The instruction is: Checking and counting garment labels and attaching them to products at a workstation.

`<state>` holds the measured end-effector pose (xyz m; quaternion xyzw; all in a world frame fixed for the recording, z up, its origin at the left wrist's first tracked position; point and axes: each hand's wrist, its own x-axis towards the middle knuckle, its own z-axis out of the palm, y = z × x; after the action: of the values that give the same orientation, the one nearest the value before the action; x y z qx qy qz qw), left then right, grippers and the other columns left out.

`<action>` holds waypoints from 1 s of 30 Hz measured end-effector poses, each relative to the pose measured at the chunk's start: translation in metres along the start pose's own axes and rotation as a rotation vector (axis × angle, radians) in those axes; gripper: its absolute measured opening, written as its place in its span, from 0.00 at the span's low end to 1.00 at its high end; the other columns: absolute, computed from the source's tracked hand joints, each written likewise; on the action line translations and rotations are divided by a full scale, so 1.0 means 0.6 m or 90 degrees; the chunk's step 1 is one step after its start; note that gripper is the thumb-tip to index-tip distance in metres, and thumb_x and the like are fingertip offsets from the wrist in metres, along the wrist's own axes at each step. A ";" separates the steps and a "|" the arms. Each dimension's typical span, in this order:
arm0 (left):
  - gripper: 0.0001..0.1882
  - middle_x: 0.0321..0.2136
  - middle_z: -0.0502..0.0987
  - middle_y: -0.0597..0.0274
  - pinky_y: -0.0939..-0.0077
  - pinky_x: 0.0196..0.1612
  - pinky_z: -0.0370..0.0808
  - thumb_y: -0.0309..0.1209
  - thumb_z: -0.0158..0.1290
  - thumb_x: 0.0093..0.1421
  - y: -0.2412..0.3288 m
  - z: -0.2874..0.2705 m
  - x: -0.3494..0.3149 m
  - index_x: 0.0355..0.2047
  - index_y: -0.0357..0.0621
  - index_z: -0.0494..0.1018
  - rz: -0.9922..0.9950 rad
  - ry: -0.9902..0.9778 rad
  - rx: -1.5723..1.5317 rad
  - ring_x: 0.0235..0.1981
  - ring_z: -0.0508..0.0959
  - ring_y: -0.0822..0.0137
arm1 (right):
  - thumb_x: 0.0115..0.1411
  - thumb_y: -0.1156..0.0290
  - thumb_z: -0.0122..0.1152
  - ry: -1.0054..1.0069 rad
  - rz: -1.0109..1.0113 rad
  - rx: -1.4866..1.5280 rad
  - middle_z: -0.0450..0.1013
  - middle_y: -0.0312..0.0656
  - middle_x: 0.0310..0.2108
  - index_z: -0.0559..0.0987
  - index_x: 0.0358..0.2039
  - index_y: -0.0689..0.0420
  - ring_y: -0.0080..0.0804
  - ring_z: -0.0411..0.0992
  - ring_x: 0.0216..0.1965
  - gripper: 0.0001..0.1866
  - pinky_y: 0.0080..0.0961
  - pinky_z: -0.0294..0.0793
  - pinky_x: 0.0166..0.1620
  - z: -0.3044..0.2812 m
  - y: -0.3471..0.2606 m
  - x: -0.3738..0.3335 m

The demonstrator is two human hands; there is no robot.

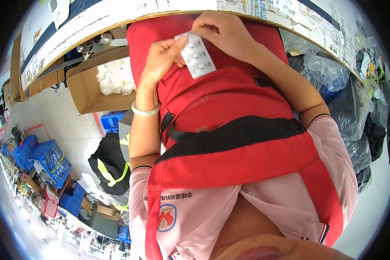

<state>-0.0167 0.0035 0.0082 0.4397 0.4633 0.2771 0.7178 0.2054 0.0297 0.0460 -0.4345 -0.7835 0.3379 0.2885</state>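
A small white sheet of printed labels (198,60) hangs over my lap, tilted, its lower end free. My left hand (162,57) pinches it by its upper left edge, thumb on top. My right hand (226,34) is at the sheet's top edge with fingers curled and pressed together. What those fingertips hold, if anything, is too small to make out. Below both hands lies the red apron (229,97) with a black band that covers my lap.
A worn tabletop edge (160,13) runs just beyond my hands. At left stands an open cardboard box (84,89) with white pieces (117,77) inside. Farther left are blue crates (52,158) on the floor. Clear plastic bags (325,71) are piled at right.
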 end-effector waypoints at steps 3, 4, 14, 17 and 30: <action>0.31 0.30 0.82 0.59 0.82 0.30 0.75 0.53 0.46 0.69 0.010 0.017 -0.003 0.43 0.32 0.79 0.031 0.074 -0.061 0.25 0.77 0.75 | 0.64 0.68 0.59 0.045 0.201 0.181 0.76 0.35 0.28 0.80 0.36 0.60 0.22 0.73 0.26 0.08 0.21 0.74 0.31 -0.037 -0.001 0.020; 0.31 0.30 0.82 0.59 0.82 0.30 0.75 0.53 0.46 0.69 0.009 0.014 -0.002 0.43 0.32 0.79 0.032 0.074 -0.060 0.25 0.77 0.75 | 0.65 0.71 0.59 0.037 0.267 0.221 0.76 0.38 0.27 0.79 0.35 0.62 0.24 0.74 0.26 0.07 0.22 0.75 0.29 -0.058 0.000 0.031; 0.30 0.31 0.82 0.59 0.85 0.31 0.73 0.51 0.45 0.70 0.001 0.011 0.005 0.44 0.31 0.79 0.022 0.129 -0.124 0.26 0.75 0.77 | 0.63 0.72 0.60 -0.041 0.375 0.283 0.77 0.44 0.24 0.79 0.33 0.68 0.26 0.76 0.23 0.09 0.19 0.76 0.25 -0.096 0.044 0.083; 0.29 0.30 0.81 0.60 0.87 0.29 0.70 0.50 0.45 0.70 -0.001 0.010 0.007 0.45 0.32 0.79 0.020 0.133 -0.136 0.24 0.72 0.79 | 0.62 0.73 0.60 -0.045 0.381 0.265 0.77 0.44 0.24 0.80 0.33 0.68 0.27 0.76 0.22 0.09 0.19 0.76 0.25 -0.091 0.043 0.091; 0.28 0.30 0.81 0.59 0.87 0.29 0.71 0.49 0.46 0.70 0.005 0.016 0.006 0.45 0.32 0.79 0.009 0.141 -0.165 0.24 0.73 0.79 | 0.61 0.73 0.60 -0.053 0.381 0.250 0.78 0.44 0.25 0.80 0.31 0.68 0.27 0.76 0.22 0.09 0.19 0.76 0.24 -0.084 0.047 0.096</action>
<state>-0.0063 0.0039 0.0111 0.3131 0.4970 0.3863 0.7111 0.2303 0.1052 0.0637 -0.5670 -0.5526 0.5689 0.2227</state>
